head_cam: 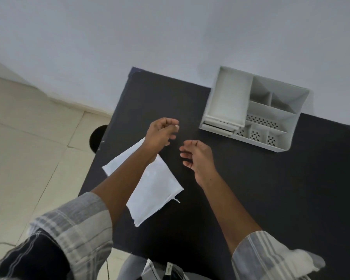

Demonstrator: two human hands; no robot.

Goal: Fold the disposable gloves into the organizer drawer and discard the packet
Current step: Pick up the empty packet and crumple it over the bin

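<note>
A dark table [251,199] fills the middle and right of the view, with pale floor tiles [28,148] to the left and a plain wall [170,37] beyond. A white packet [154,190] lies flat on the table's near-left part, partly crossed by the left forearm. The left hand [161,132] hangs above the table just beyond the packet's far corner, its fingers curled loosely inward with fingertips close to the thumb; whether they pinch anything thin cannot be told. The right hand [196,156] floats just to its right, apart from it, palm turned leftward, fingers slack and half bent, gripping nothing. At the table's far right edge stands a white organizer [271,118] with several compartments, its drawer [228,102] pulled open on the left side and apparently bare inside. A dark round object [96,138] sits on the floor beside the table's left edge.
</note>
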